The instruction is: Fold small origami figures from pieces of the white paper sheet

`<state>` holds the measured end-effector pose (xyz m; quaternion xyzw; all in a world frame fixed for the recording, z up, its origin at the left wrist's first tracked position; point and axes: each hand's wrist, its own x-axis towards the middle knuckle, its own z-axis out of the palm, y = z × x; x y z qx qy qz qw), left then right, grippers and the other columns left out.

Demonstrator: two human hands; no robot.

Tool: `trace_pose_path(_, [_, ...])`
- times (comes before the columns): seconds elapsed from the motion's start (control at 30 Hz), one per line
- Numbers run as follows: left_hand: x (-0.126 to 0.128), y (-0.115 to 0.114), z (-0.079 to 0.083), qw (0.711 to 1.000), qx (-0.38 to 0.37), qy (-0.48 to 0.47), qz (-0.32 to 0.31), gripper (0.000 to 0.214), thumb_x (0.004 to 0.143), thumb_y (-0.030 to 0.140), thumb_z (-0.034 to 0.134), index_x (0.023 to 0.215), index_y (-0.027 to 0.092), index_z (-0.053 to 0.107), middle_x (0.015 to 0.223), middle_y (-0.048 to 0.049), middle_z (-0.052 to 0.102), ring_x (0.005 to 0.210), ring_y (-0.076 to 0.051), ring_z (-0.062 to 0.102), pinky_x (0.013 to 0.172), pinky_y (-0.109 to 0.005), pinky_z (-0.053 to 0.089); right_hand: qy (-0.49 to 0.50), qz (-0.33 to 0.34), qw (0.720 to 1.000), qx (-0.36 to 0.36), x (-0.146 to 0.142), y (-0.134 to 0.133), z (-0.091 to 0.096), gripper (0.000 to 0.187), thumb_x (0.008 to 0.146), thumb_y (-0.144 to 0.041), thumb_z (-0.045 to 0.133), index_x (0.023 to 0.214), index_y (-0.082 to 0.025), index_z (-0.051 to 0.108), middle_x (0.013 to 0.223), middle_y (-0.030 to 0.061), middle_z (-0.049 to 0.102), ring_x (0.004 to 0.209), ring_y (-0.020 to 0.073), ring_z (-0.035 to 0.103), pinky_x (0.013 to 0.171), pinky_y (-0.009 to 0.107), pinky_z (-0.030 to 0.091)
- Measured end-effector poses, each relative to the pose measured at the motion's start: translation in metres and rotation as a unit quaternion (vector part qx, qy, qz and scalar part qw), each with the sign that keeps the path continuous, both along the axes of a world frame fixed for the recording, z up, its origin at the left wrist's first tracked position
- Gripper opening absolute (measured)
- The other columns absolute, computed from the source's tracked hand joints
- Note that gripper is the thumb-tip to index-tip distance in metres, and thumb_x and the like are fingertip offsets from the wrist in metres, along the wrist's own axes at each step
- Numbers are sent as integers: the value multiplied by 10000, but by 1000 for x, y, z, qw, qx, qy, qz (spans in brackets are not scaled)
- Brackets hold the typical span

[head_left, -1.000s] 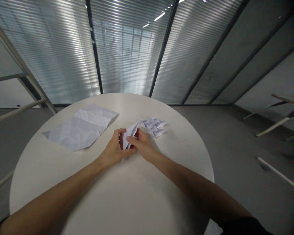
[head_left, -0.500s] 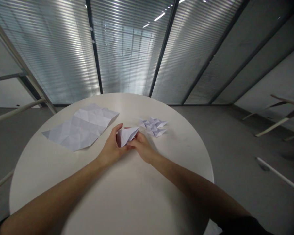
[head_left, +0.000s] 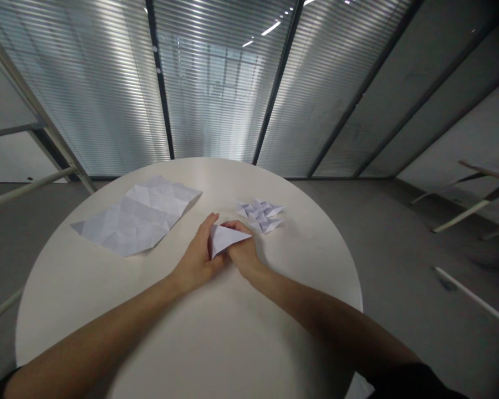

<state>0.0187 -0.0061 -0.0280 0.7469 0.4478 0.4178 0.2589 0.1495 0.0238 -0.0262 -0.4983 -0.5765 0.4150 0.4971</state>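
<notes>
A creased paper sheet (head_left: 137, 216) lies toward the far left edge of the round table (head_left: 216, 343). The left hand (head_left: 197, 252) curls around a folded paper piece (head_left: 228, 239), inward from the far edge, underside hidden; the right hand (head_left: 245, 255) grips it too, fingertips mostly concealed. Spiky paper folds (head_left: 261, 215), count unclear, follow. An unidentifiable white object (head_left: 360, 386) is cut off below.

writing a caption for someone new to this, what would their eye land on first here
Probably the folded white paper held between the left hand and right hand, near the middle of the view. Next comes the large creased sheet spread on the left of the round white table, then the small, spiky folded paper piece just beyond the right hand.
</notes>
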Motion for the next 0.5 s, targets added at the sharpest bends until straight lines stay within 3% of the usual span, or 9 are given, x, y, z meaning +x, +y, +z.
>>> trace_pose_path(0.13, [-9,3,4,999,4,17,32,540,789,191,502,1316,171,385,1438,-148,363,1185,-241,499,958,-402,443,-38,-9,999,18,5,5,4,137,650,-227,588,784,-204,590,746,-12,633,698,149,587,633,257,480])
trace_pose_path(0.2, [-16,7,7,998,7,47,52,409,782,177,486,1191,172,507,1349,-115,480,1102,-221,553,912,-365,468,-50,1,998,28,11,9,2,167,640,-193,595,807,-199,604,756,-17,639,679,137,588,617,244,473])
trace_pose_path(0.27, [-23,11,9,994,1,83,71,315,769,167,481,1067,182,581,1119,-69,627,947,-198,610,819,-323,497,-60,30,998,15,16,13,-3,195,648,-164,579,836,-200,617,770,-19,651,639,123,587,573,225,458])
trace_pose_path(0.33, [-29,14,10,988,5,127,84,260,750,153,479,966,187,618,928,-38,661,827,-185,618,736,-298,498,-81,69,994,-4,21,16,-9,222,666,-151,564,869,-207,634,762,-24,661,598,113,582,532,209,436])
trace_pose_path(0.5, [-32,19,4,976,25,188,107,227,749,162,516,956,190,605,850,-27,630,733,-167,594,658,-277,468,-129,116,985,22,22,14,-13,240,714,-128,553,915,-210,657,766,-21,680,617,117,605,556,213,450])
